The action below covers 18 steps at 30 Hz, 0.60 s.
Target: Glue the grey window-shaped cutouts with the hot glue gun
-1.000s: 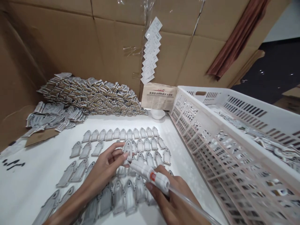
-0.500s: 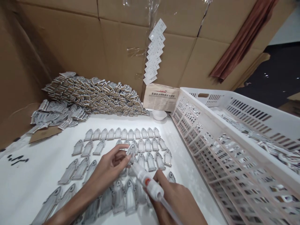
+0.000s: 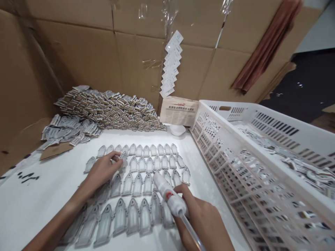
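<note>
Under my right hand [image 3: 201,223] I see a white pen-like applicator [image 3: 169,196], gripped in closed fingers near its orange band. Its long axis runs from lower right to upper left, tip aimed away from me and toward my left hand, with a clear tube [image 3: 192,233] trailing back past my wrist. That tip hangs just over the arch-shaped grey pieces [image 3: 138,183] laid in rows on the white surface [image 3: 39,205]; whether it touches one I cannot tell. Each piece points its peaked end away from me.

Up and to the left of the applicator, my left hand [image 3: 103,170] rests on the second row, fingers curled narrowly around one piece [image 3: 123,158] at its fingertips. Beyond that hand lies a heaped pile of the same pieces [image 3: 110,109] against the cardboard wall [image 3: 86,52]. Off to the right of my right hand stands a white slotted crate [image 3: 251,164], and past the rows sits a small white dish [image 3: 177,129].
</note>
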{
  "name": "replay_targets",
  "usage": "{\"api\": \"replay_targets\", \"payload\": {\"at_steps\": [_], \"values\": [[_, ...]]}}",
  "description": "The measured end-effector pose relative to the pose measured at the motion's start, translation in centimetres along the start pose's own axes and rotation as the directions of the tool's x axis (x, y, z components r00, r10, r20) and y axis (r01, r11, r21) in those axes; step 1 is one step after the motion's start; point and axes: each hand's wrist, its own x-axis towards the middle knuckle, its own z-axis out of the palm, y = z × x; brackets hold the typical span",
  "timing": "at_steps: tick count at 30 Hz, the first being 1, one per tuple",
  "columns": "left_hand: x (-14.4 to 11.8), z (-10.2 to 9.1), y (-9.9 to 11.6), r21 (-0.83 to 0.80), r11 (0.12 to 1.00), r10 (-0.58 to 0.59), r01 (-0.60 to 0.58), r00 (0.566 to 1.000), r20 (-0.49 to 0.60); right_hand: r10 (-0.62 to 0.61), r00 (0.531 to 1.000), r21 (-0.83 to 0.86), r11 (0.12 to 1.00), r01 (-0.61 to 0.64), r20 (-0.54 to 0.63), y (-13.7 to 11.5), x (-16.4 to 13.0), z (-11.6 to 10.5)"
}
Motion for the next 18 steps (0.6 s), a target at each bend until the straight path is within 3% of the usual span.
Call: {"api": "replay_targets", "payload": {"at_steps": [7, 18], "values": [[0.8, 0.4, -0.9, 0.159, 0.987, 0.024, -0.033, 0.998, 0.058, 0.003, 0.999, 0.032, 1.0, -0.002, -0.046, -0.4, 0.1, -0.6], [-0.7, 0.5, 0.9, 0.405, 0.902, 0.154, -0.149, 0.988, 0.02, 0.087, 0.996, 0.111, 0.99, -0.085, -0.019, -0.6, -0.1, -1.5]]}}
